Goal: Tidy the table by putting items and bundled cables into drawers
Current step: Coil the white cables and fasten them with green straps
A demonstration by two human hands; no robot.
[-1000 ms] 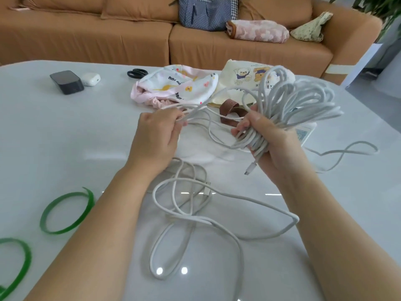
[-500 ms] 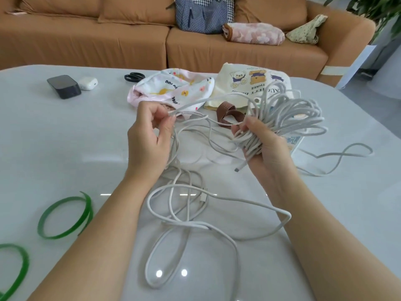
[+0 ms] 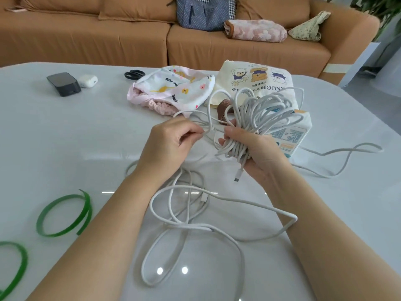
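A long white cable runs over the glossy white table point(image 3: 65, 148). My right hand point(image 3: 258, 153) grips a thick coil of the cable point(image 3: 267, 111), with a plug end point(image 3: 237, 178) hanging below the fist. My left hand point(image 3: 171, 142) pinches a strand of the same cable just left of the coil. Loose loops of cable point(image 3: 188, 224) lie on the table below my hands, and another stretch point(image 3: 347, 153) trails off to the right.
Two green strap loops point(image 3: 65, 216) lie at the lower left. A dark box point(image 3: 64, 83), white earbud case point(image 3: 87, 81), scissors point(image 3: 134, 74), a pink printed cloth point(image 3: 173, 90), a bear-print bag point(image 3: 256, 81) and a tissue pack point(image 3: 290, 135) sit farther back. An orange sofa point(image 3: 86, 40) stands behind.
My left hand has moved right, closer to the coil, still pinching the strand. My right hand has lowered the coil a little.
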